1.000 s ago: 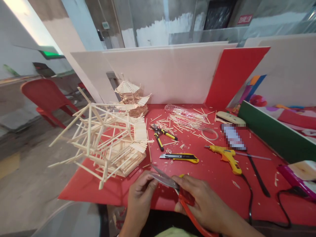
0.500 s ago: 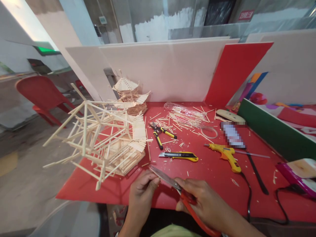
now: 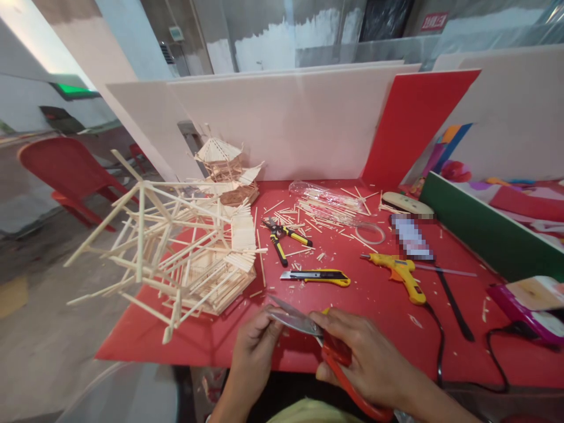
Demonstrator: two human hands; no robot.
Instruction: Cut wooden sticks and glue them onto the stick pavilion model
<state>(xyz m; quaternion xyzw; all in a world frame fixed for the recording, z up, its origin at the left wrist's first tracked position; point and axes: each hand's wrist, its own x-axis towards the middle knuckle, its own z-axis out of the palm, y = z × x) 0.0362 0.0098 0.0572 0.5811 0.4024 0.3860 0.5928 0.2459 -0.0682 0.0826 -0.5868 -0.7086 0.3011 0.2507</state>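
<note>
My right hand [image 3: 359,346] is closed round the red handles of a pair of scissors [image 3: 297,322], whose blades point left and are slightly parted. Beside the blade tips, my left hand [image 3: 258,343] is pinched with thumb against fingers; what it holds is too small and hidden to make out. A large open frame of pale wooden sticks [image 3: 141,229] stands at the left of the red table [image 3: 308,299]. Just beyond my hands lies a yellow-and-black utility knife [image 3: 317,277], and behind it some pliers [image 3: 282,238] with yellow-black handles, their jaws toward the left.
A smaller stick pavilion [image 3: 219,155] stands behind the frame. Loose sticks [image 3: 326,205] lie partly under clear plastic, near a tape roll [image 3: 370,234]. To the right are a yellow glue gun [image 3: 399,273] with its cord, a phone [image 3: 412,238] and a green board [image 3: 489,235]. White boards [image 3: 282,123] line the back.
The scissor blades have opened a little and shifted near my left fingertips. The view has moved slightly, so the table things appear a little further left.
</note>
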